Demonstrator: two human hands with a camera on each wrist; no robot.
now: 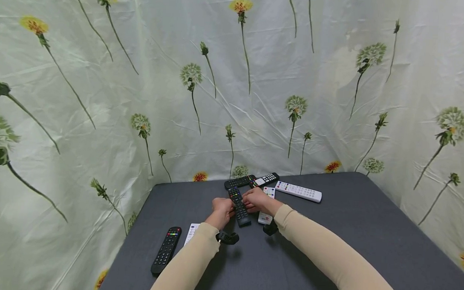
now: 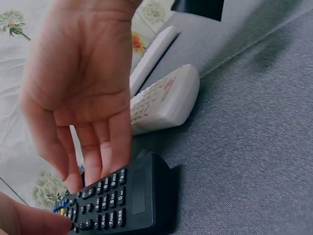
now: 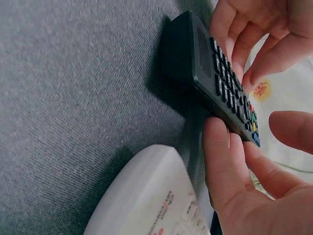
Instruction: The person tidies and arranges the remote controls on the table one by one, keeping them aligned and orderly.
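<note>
A black remote control [image 1: 239,206] lies lengthwise on the dark table between my two hands. My left hand [image 1: 222,209] is at its left edge, with fingers at its side and the thumb [image 2: 36,219] over its buttons. My right hand [image 1: 258,199] reaches in from the other side. In the right wrist view its fingers [image 3: 221,152] touch the remote's side, while its thumb is raised off it. A white remote [image 1: 265,216] lies just right of the black one, partly hidden by my right hand. Its rounded end [image 3: 142,186] shows close by in the right wrist view.
Behind my hands lie a black remote [image 1: 233,181], a black remote with pale buttons [image 1: 270,178] and a long white remote [image 1: 298,191]. Front left, another black remote [image 1: 166,251] lies beside a white one [image 1: 192,232] partly covered by my left arm. A flowered curtain [image 1: 263,120] hangs behind.
</note>
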